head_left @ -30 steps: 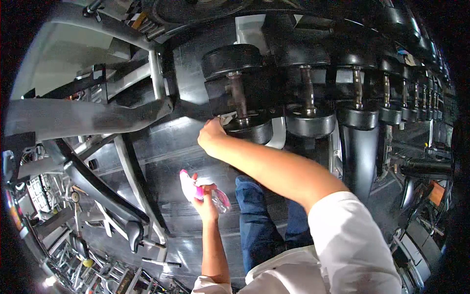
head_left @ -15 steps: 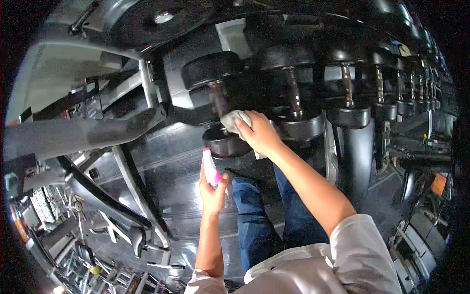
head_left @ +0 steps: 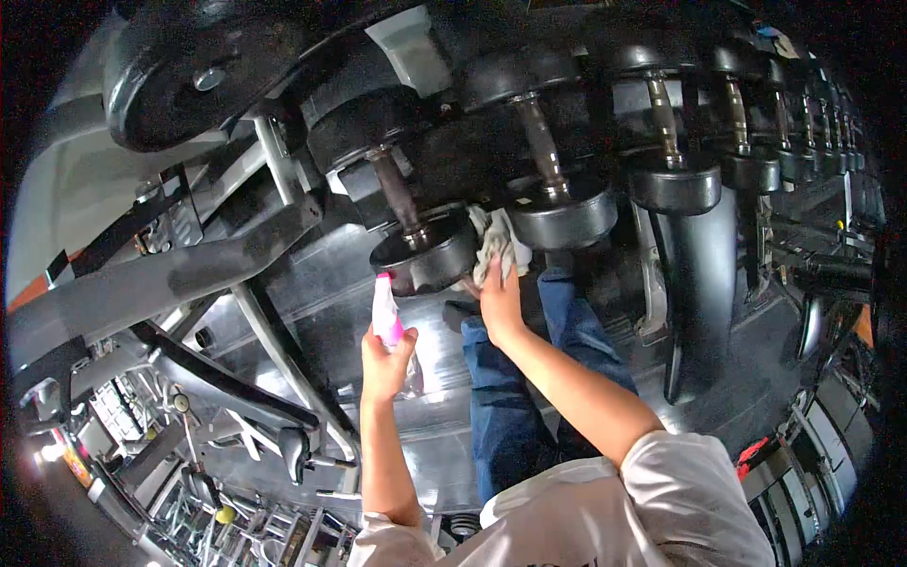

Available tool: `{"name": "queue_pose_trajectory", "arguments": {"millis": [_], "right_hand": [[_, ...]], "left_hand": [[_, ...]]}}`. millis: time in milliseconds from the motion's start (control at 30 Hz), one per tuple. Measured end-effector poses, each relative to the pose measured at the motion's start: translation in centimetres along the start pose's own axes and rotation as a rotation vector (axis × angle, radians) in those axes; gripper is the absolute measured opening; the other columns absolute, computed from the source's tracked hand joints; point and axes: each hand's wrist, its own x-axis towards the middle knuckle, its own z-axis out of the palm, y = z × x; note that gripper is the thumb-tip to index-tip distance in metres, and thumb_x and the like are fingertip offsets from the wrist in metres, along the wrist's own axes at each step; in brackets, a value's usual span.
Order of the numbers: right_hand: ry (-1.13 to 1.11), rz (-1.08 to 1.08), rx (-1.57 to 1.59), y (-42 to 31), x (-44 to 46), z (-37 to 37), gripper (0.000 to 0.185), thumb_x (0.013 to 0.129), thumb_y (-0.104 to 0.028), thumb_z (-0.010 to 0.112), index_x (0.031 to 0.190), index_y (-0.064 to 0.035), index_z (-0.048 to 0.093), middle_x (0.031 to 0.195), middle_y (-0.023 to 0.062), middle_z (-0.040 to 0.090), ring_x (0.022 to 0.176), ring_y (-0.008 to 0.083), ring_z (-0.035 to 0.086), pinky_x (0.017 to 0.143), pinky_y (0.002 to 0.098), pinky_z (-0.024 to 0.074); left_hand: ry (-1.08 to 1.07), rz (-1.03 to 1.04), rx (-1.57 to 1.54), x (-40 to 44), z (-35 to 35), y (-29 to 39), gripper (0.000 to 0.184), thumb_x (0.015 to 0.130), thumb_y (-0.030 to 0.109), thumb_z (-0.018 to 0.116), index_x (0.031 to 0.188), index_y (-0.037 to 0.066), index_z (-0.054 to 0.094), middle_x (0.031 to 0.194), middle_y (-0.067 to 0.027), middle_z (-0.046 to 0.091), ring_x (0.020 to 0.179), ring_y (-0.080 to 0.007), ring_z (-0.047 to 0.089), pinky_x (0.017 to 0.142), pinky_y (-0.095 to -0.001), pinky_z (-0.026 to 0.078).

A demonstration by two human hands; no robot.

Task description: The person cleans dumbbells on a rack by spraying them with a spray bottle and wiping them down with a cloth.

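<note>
My left hand (head_left: 386, 367) is closed round a pink and white spray bottle (head_left: 385, 312), its nozzle end pointing up near the lower head of the leftmost dumbbell (head_left: 397, 194). In my right hand (head_left: 501, 307) is a crumpled greyish-white cloth (head_left: 495, 244). The cloth lies between the lower heads of the leftmost dumbbell and the second dumbbell (head_left: 541, 142), close beside both. Whether it touches either head is hard to tell. Both dumbbells have black round heads and metal handles.
More black dumbbells (head_left: 673, 184) run off to the right in a row. A large round plate (head_left: 208, 80) is at the upper left. Grey machine frames (head_left: 170, 269) and a padded bench part (head_left: 222, 383) fill the left. My legs (head_left: 505, 406) are below the rack.
My right hand has moved from the leftmost dumbbell's left side, across it, to its right side with the cloth. The spray bottle has turned upright in my left hand. The view has shifted.
</note>
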Motion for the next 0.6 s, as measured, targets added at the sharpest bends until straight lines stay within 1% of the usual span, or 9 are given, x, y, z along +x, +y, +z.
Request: {"name": "queue_pose_trajectory", "arguments": {"millis": [67, 133, 167, 333, 367, 400, 467, 500, 600], "right_hand": [[0.198, 0.479, 0.352, -1.3, 2.0, 1.9, 0.044, 0.103, -0.033, 0.038, 0.139, -0.0095, 0.042, 0.128, 0.0095, 0.055, 0.113, 0.0242, 0.054, 0.094, 0.0342, 0.0458], [-0.004, 0.262, 0.755, 8.1, 6.6, 3.0, 0.044, 0.101, -0.038, 0.042, 0.138, -0.0124, 0.039, 0.125, 0.0125, 0.055, 0.107, 0.0251, 0.057, 0.083, 0.0421, 0.0498], [0.151, 0.583, 0.717, 3.5, 5.7, 3.0, 0.041, 0.101, -0.036, 0.044, 0.136, -0.0165, 0.039, 0.121, 0.0102, 0.057, 0.104, 0.0243, 0.059, 0.078, 0.0434, 0.0519], [0.054, 0.485, 0.732, 10.0, 5.2, 4.1, 0.04, 0.096, -0.026, 0.053, 0.134, -0.0197, 0.042, 0.119, 0.0038, 0.061, 0.099, 0.0209, 0.063, 0.073, 0.0385, 0.0528], [0.009, 0.555, 0.77, 11.6, 5.1, 4.5, 0.041, 0.095, -0.023, 0.055, 0.134, -0.02, 0.042, 0.119, 0.0035, 0.061, 0.099, 0.0204, 0.063, 0.074, 0.0381, 0.0531], [-0.035, 0.626, 0.809, 13.2, 5.1, 4.6, 0.043, 0.094, -0.021, 0.056, 0.134, -0.0203, 0.042, 0.119, 0.0033, 0.061, 0.099, 0.02, 0.063, 0.075, 0.0377, 0.0534], [-0.077, 0.593, 0.931, 9.4, 3.8, 5.0, 0.037, 0.093, -0.019, 0.055, 0.13, -0.0203, 0.048, 0.119, 0.0039, 0.062, 0.098, 0.02, 0.063, 0.078, 0.0385, 0.0543], [-0.131, 0.659, 0.971, 9.1, 3.7, 5.1, 0.033, 0.094, -0.018, 0.054, 0.127, -0.019, 0.051, 0.118, 0.0046, 0.062, 0.097, 0.0213, 0.063, 0.08, 0.0392, 0.0549], [-0.196, 0.739, 0.856, 4.8, 2.5, 4.9, 0.026, 0.095, -0.016, 0.051, 0.12, -0.0159, 0.056, 0.115, 0.006, 0.063, 0.096, 0.0233, 0.064, 0.083, 0.0407, 0.0559]], "left_hand": [[-0.052, 0.039, 0.038, 0.2, -0.5, -0.1, 0.022, 0.082, 0.017, 0.07, 0.087, 0.001, 0.057, 0.071, 0.0013, 0.055, 0.069, -0.0086, 0.05, 0.063, -0.0282, 0.043], [-0.055, 0.006, 0.046, 0.2, -0.7, -0.3, 0.021, 0.081, 0.016, 0.07, 0.087, 0.001, 0.056, 0.072, 0.0014, 0.055, 0.069, -0.0084, 0.049, 0.063, -0.0281, 0.043], [-0.059, -0.013, 0.042, 0.3, -0.7, -0.4, 0.02, 0.081, 0.015, 0.069, 0.087, 0.001, 0.056, 0.072, 0.0015, 0.055, 0.069, -0.0081, 0.049, 0.063, -0.0279, 0.043], [-0.099, -0.05, 0.095, 0.1, -0.5, 1.2, 0.019, 0.079, 0.012, 0.068, 0.085, 0.001, 0.054, 0.072, 0.0014, 0.054, 0.07, -0.0074, 0.047, 0.062, -0.0278, 0.042], [-0.114, -0.027, 0.136, 0.2, -0.6, 0.7, 0.031, 0.078, 0.012, 0.067, 0.104, -0.003, 0.06, 0.073, 0.0011, 0.054, 0.07, -0.0072, 0.047, 0.065, -0.0275, 0.043], [-0.111, -0.025, 0.127, 0.2, -0.5, 0.8, 0.031, 0.078, 0.012, 0.067, 0.104, -0.003, 0.06, 0.073, 0.0011, 0.054, 0.07, -0.0072, 0.047, 0.065, -0.0275, 0.043], [-0.113, -0.004, 0.118, 0.1, -0.4, 1.3, 0.061, 0.078, 0.012, 0.065, 0.135, -0.003, 0.05, 0.074, 0.0005, 0.053, 0.071, -0.0084, 0.048, 0.069, -0.0269, 0.045], [-0.145, 0.012, 0.141, 0.2, -0.6, 1.3, 0.079, 0.077, 0.012, 0.063, 0.149, 0.003, 0.031, 0.08, -0.002, 0.056, 0.074, -0.0099, 0.051, 0.074, -0.0268, 0.046], [-0.148, 0.06, 0.155, 0.5, -0.9, 0.3, 0.076, 0.077, 0.013, 0.064, 0.146, 0.002, 0.036, 0.09, -0.0061, 0.06, 0.079, -0.011, 0.053, 0.078, -0.0268, 0.046]]}}
